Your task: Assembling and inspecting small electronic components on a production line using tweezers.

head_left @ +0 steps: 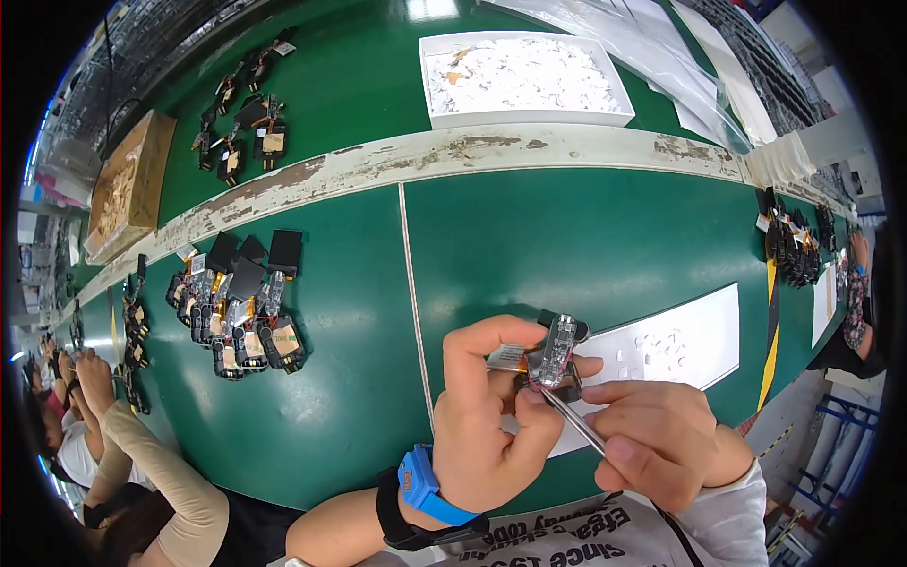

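My left hand (491, 416) grips a small electronic part (555, 352), a clear and black piece with a circuit strip, held just above the green bench. My right hand (661, 439) pinches metal tweezers (573, 422) whose tips touch the lower end of that part. A blue band and a black strap circle my left wrist. A white sheet (690, 340) dotted with tiny white bits lies under and to the right of both hands.
A heap of similar black parts (236, 302) lies to the left. A white tray (522, 77) of white scraps sits at the back, a cardboard box (128, 184) at far left. More black parts (794, 248) lie at right. Another person's arm (142, 463) rests at lower left.
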Action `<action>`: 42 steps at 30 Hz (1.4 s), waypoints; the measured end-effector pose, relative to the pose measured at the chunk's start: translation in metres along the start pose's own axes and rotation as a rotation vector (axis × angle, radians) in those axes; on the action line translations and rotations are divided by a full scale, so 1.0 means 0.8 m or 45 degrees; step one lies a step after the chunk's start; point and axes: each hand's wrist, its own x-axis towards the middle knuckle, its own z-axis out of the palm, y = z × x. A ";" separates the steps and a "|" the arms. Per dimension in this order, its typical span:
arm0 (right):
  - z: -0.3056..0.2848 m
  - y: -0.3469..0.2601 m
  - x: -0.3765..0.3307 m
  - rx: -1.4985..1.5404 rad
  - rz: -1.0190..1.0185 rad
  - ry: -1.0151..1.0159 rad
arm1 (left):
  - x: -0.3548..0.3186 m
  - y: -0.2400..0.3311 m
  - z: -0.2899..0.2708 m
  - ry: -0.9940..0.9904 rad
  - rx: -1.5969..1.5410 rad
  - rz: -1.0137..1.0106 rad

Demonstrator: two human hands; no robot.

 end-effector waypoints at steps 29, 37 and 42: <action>-0.014 0.005 -0.022 0.465 0.183 0.036 | 0.008 0.010 -0.007 -0.013 -0.250 -0.143; -0.011 0.003 -0.018 0.429 0.148 0.042 | 0.007 0.008 -0.008 -0.011 -0.293 -0.125; -0.012 0.004 -0.016 0.370 0.152 0.049 | 0.007 0.010 -0.006 0.012 -0.280 -0.149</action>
